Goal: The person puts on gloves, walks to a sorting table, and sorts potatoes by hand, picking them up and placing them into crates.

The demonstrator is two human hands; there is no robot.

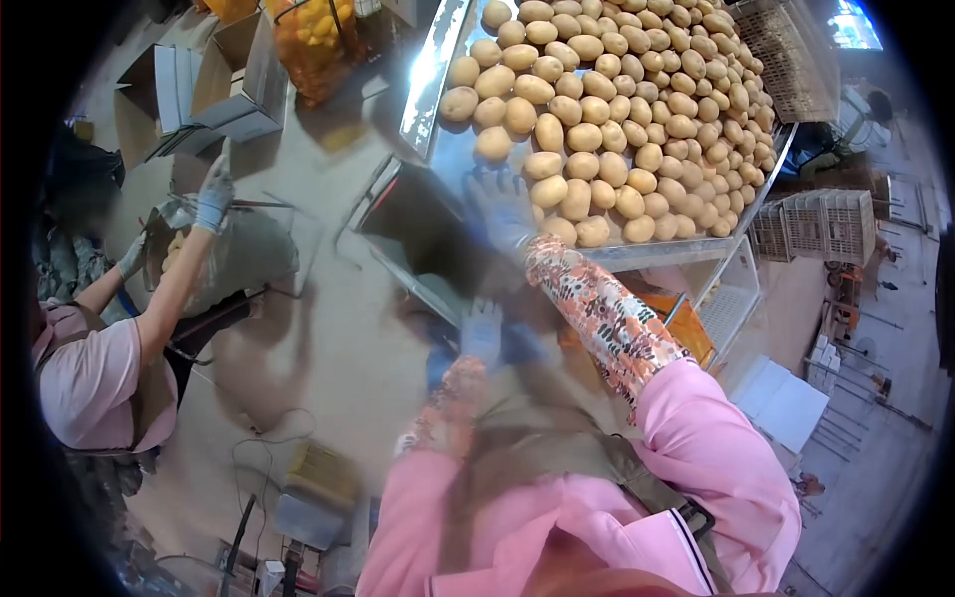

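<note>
Many potatoes (607, 119) lie heaped on a metal-edged table (637, 256). My right hand (502, 207), in a pale glove, reaches to the table's near left corner with fingers spread, beside the closest potatoes. Left of the table is an open container with a dark inside (423, 221), blurred, its mouth facing up. My left hand (481, 333), also gloved, is at the container's near rim, with fingers stretched forward. Nothing shows in either palm.
On the left, a co-worker in gloves (214, 194) handles a pale sack (244, 254) on a stand. Cardboard boxes (239, 90) and a net bag of potatoes (313, 45) stand behind. Plastic crates (821, 224) are at right, and a white box (781, 403) sits lower right.
</note>
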